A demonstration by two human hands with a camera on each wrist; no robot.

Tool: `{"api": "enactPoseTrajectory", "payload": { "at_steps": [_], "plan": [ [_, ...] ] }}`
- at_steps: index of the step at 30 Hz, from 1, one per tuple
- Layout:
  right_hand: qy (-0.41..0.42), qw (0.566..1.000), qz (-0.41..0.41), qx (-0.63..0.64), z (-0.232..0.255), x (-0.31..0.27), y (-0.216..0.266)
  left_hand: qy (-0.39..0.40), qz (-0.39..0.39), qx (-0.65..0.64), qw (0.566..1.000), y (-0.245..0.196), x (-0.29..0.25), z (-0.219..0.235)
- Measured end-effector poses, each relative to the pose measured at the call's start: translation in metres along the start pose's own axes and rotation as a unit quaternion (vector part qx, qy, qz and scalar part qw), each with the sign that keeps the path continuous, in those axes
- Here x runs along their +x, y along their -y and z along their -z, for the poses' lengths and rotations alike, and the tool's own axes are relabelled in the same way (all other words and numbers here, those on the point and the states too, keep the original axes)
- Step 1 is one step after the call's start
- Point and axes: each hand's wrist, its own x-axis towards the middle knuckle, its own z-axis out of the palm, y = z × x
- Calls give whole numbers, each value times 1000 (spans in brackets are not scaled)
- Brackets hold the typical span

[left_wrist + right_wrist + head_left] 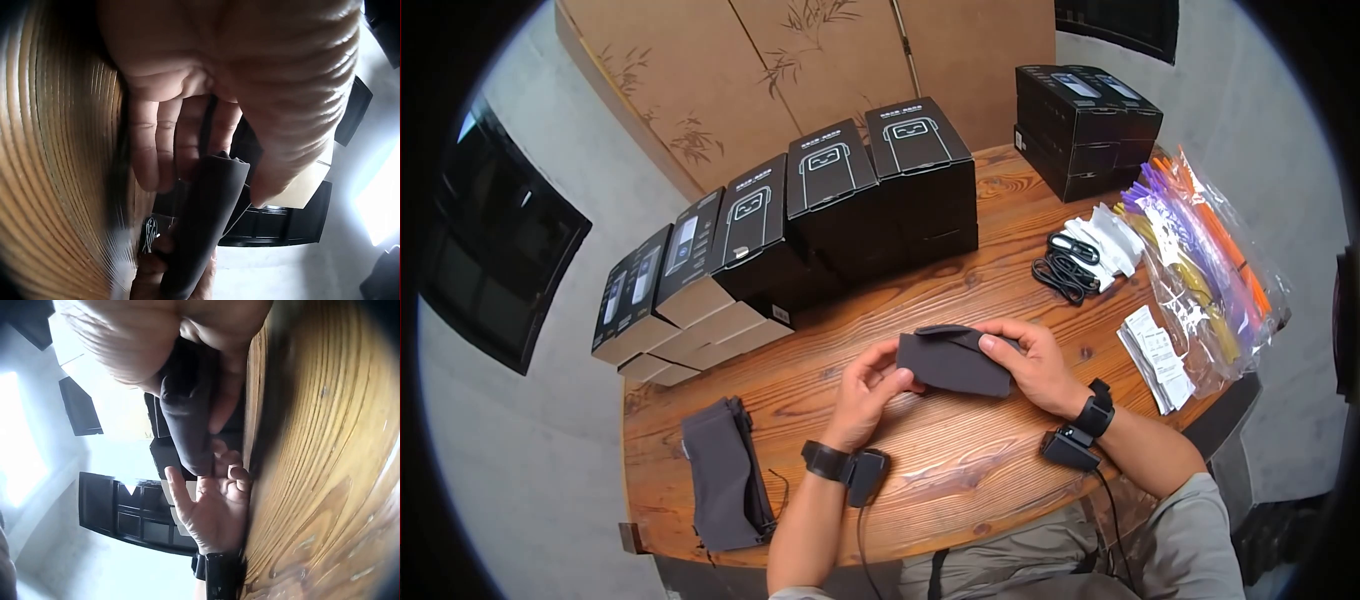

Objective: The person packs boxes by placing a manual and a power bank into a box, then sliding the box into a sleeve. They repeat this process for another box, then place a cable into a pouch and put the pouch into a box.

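Note:
A folded dark grey cloth pouch (953, 362) is held up over the middle of the wooden table. My right hand (1040, 368) pinches its right end, thumb on top and fingers behind. At the left end is my left hand (873, 392), its fingers reaching behind the cloth and its thumb by the lower corner. The right wrist view shows that left hand (215, 509) palm up, thumb standing off the pouch (187, 431). Seen from the left wrist, the left fingers (147, 144) are fairly straight near the pouch's end (209, 212). More dark grey pouches (725, 475) lie at the table's left.
Black printed boxes (830, 170) stand in a row at the back left, with another stack (1088, 130) at the back right. On the right lie black cables (1068, 270), white packets (1112, 245), folded leaflets (1157, 358) and bagged coloured ties (1200, 260). Wrist-camera wires hang below both forearms.

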Motion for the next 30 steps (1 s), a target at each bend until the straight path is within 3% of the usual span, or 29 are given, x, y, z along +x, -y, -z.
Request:
{"api": "enactPoseTrajectory", "payload": {
  "at_steps": [5, 8, 11, 17, 24, 27, 30],
  "plan": [
    [3, 1000, 14, 4, -4, -1, 7, -35, 10, 65, 997, 2, -2, 2],
    [16, 979, 107, -172, -2, -4, 14, -66, -11, 60, 996, 3, -2, -2],
    [12, 981, 93, -173, 1, -4, 14, -68, 2, -4, 998, 5, -2, 4],
    [-57, 998, -5, 32, 4, -1, 5, -29, -39, 1, 999, 0, 0, 0],
    [24, 982, -22, 188, 1, -3, 4, -7, -28, 11, 1000, -2, 1, -2],
    [44, 978, -16, 205, 2, -4, 1, -4, 4, 48, 999, -2, -1, -3],
    [-3, 995, 31, 91, 3, -4, 7, -18, 32, 62, 997, -1, -1, -3]
  ]
}}
